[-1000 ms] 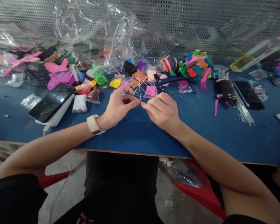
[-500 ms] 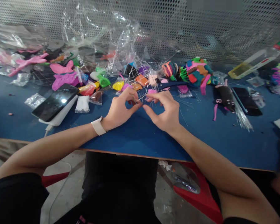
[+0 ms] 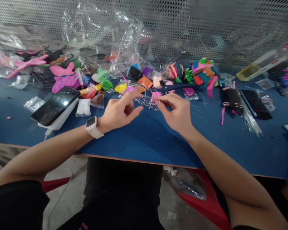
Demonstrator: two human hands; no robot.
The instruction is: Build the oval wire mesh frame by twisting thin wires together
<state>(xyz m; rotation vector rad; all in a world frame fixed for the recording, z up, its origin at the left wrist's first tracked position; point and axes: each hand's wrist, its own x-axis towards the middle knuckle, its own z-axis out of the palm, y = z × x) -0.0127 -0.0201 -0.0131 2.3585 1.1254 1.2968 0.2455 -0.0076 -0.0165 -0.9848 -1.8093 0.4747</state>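
A small wire frame (image 3: 147,101), made of thin silvery loops and struts, is held above the blue table between my hands. My right hand (image 3: 179,111) pinches its right end between thumb and fingertips. At the left end of the frame is my left hand (image 3: 118,110), thumb and forefinger apart, the forefinger by the wires; its other fingers are curled and partly hidden. Just behind the frame lie a pink clay packet (image 3: 156,95), an orange clay packet (image 3: 146,82) and dark-handled pliers (image 3: 175,87).
A phone (image 3: 56,103) rests on a white box at left. Clear plastic bags (image 3: 105,35) lean against the perforated metal panel. At right are a clay-covered colourful model (image 3: 204,73), a black clay figure (image 3: 232,99), a bundle of wires (image 3: 251,119), another phone (image 3: 256,103) and a tilted bottle (image 3: 264,64).
The wire frame has tipped over from upright to lying sideways. My left thumb and forefinger have parted and moved left, while my right hand has shifted slightly right with the frame's end.
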